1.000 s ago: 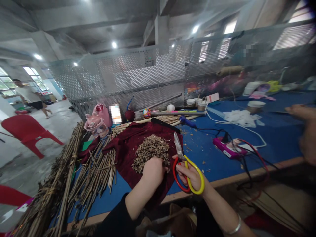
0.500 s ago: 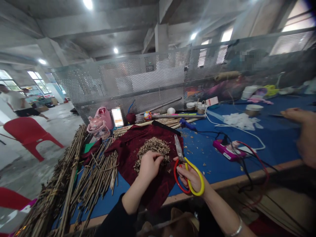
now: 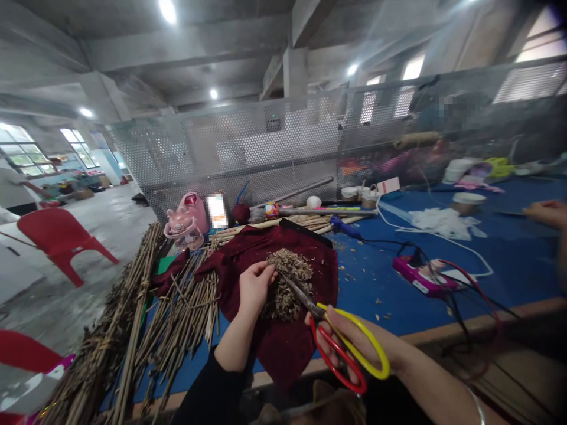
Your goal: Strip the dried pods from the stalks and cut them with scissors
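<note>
My right hand [image 3: 343, 330] grips scissors [image 3: 305, 298] with one red and one yellow handle loop. Their blades reach up and left over a pile of chopped dried plant bits [image 3: 290, 265], with the tips close to my left fingers. My left hand [image 3: 256, 286] is closed in a pinch at the pile's left side; whatever sits between thumb and fingertips is too small to make out. Under the pile lies a dark red cloth [image 3: 283, 354]. Left of it, loose dried stems [image 3: 181, 313] are spread on the blue tabletop [image 3: 367, 271].
A big bundle of dried stalks [image 3: 106, 336] lies along the left edge. A purple power strip [image 3: 423, 277] with cords, a blue-handled tool [image 3: 344, 227] and white crumpled material [image 3: 447, 221] are on the right. Another person's hand [image 3: 547, 212] shows at far right. Red chair [image 3: 62, 236] beyond.
The scissors have swung from pointing upward to pointing left over the pile. My left hand has lifted from the middle of the pile to its upper left side.
</note>
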A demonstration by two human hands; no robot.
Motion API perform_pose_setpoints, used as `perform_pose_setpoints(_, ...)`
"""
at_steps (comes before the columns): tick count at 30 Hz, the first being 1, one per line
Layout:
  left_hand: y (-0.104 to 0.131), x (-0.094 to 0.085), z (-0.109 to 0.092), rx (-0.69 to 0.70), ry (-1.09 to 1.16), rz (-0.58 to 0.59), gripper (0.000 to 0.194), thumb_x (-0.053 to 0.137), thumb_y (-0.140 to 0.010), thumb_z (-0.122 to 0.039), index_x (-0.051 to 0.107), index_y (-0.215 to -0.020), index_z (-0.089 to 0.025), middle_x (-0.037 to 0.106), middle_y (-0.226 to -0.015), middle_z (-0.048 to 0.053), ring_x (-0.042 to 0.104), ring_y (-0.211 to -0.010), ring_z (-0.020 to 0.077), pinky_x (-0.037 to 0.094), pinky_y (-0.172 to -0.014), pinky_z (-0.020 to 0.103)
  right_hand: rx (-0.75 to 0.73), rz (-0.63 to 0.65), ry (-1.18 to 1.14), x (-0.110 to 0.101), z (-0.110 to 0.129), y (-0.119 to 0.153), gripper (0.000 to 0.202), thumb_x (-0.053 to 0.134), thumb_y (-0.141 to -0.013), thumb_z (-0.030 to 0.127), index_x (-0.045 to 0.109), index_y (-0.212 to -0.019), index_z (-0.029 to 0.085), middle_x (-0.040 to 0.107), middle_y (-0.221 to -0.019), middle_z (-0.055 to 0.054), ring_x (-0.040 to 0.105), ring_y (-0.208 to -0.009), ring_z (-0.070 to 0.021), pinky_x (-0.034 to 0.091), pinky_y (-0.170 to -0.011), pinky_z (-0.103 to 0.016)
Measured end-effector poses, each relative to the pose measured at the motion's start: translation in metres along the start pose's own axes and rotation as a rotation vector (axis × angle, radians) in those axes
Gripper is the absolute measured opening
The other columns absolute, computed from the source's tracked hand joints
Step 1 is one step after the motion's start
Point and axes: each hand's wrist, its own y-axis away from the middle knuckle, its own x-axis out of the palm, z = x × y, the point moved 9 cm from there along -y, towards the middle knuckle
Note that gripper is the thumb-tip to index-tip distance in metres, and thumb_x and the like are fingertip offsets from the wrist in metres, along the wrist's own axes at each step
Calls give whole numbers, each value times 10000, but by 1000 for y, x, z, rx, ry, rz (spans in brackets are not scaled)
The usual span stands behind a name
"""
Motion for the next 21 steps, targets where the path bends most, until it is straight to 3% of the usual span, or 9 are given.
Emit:
perform_pose_setpoints(6,8,-1,-15,143,-273,4,218,670,-658,-297,705,-787,-125,640,-614,16,522,-505,94,415,-512,209,21,19,-7,8,0,-12,685,289,-726,779,469,-1010,181,561,-620,-4,538,-415,-99,377,-307,-148)
perform_pose_setpoints(11,15,9,-27,329,-344,65,89,661,-656,-217,706,-704,-157,659,-802,45,593,-733,141,460,-708,249,21,-38,-22,7,-2,-24,649,304,-742,759,517,-933,177,522,-571,28,444,-327,-52,346,-286,-138)
perform_pose_setpoints(14,17,12,-27,328,-380,85,96,660,-660,-215,711,-725,-165,676,-783,42,603,-766,154,454,-763,269,34,-103,-53,5,-5,-30,601,292,-773,729,516,-916,190,454,-520,63,364,-284,-34,293,-256,-125)
perform_pose_setpoints(17,18,9,-25,271,-418,54,138,668,-660,-254,714,-756,-165,693,-764,38,611,-721,157,460,-719,269,35,-173,-37,1,-5,-32,544,302,-797,693,511,-904,203,408,-497,85,301,-265,-26,282,-235,-126)
perform_pose_setpoints(21,18,7,-24,239,-453,35,138,673,-659,-265,722,-745,-169,706,-761,41,623,-715,163,465,-709,269,4,-185,9,-1,-2,-34,452,402,-784,651,489,-887,219,377,-463,107,243,-254,-22,243,-216,-117)
